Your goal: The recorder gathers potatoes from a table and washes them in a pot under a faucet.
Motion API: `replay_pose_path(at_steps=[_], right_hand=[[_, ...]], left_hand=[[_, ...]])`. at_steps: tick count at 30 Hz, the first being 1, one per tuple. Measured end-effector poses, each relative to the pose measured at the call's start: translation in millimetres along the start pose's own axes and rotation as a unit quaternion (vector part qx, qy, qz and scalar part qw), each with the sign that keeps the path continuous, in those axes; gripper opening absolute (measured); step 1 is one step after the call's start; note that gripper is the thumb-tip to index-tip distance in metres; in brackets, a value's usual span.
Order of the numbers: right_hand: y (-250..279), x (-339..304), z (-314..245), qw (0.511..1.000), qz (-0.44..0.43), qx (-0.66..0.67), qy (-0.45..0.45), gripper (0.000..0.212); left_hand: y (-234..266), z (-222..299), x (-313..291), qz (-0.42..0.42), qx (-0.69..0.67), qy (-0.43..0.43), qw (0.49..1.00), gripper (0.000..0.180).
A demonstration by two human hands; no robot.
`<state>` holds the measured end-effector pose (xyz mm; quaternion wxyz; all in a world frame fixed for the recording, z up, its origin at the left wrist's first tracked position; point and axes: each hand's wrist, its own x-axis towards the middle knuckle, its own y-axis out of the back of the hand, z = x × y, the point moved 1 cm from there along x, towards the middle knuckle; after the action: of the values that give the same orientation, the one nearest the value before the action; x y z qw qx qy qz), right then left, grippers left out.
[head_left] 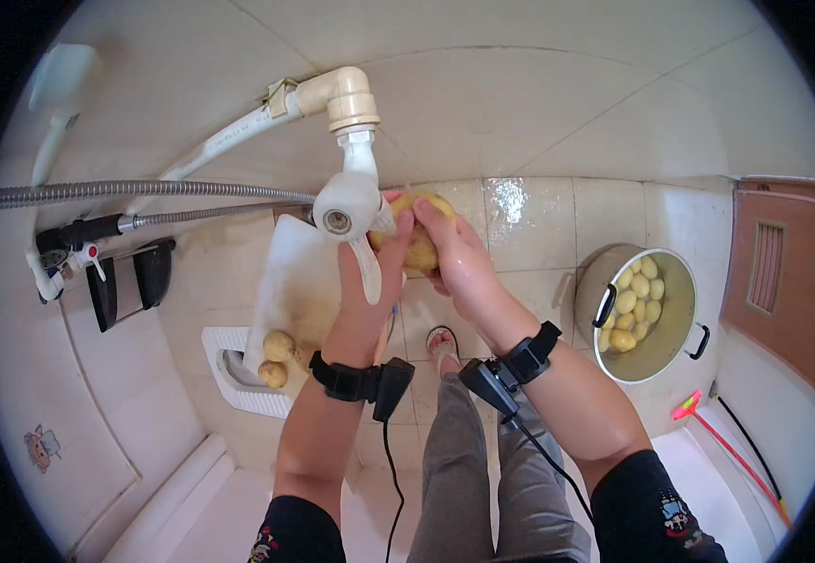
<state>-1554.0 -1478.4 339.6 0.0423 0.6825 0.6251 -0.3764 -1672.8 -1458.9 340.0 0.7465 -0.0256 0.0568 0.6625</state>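
Observation:
Both my hands are wrapped round a yellow-brown potato (pixel 420 251) under the white tap (pixel 347 202). My left hand (pixel 379 267) presses it from the left, thumb on top, partly covered by the tap and its long lever. From the right, my right hand (pixel 464 253) grips the same potato with its thumb on top. No water stream can be made out behind the tap. Two more potatoes (pixel 279 346) lie at the near end of a white board (pixel 290 258), to the left of my left forearm, with a third partly hidden by it.
On the tiled floor at right stands a large metal pot (pixel 594 281) holding several pale potatoes (pixel 639 298). A squat toilet (pixel 224 383) lies partly under the board. Metal hoses (pixel 220 190) run from the left to the tap. A red-handled tool (pixel 726 441) leans at far right.

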Motion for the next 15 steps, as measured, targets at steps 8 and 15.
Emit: replay_pose_path(at_steps=[8,15], right_hand=[[4.7,13.2,19.1,0.999,0.006,0.019,-0.037,0.057],[3.8,4.9,26.4,0.999,-0.005,-0.049,-0.024,0.065]], left_hand=[[8.3,-29.0,-1.2,0.091,-0.101,0.071,0.988,0.031],[17.6,-21.4,-2.8,0.032,-0.056,0.055,0.996,0.034]])
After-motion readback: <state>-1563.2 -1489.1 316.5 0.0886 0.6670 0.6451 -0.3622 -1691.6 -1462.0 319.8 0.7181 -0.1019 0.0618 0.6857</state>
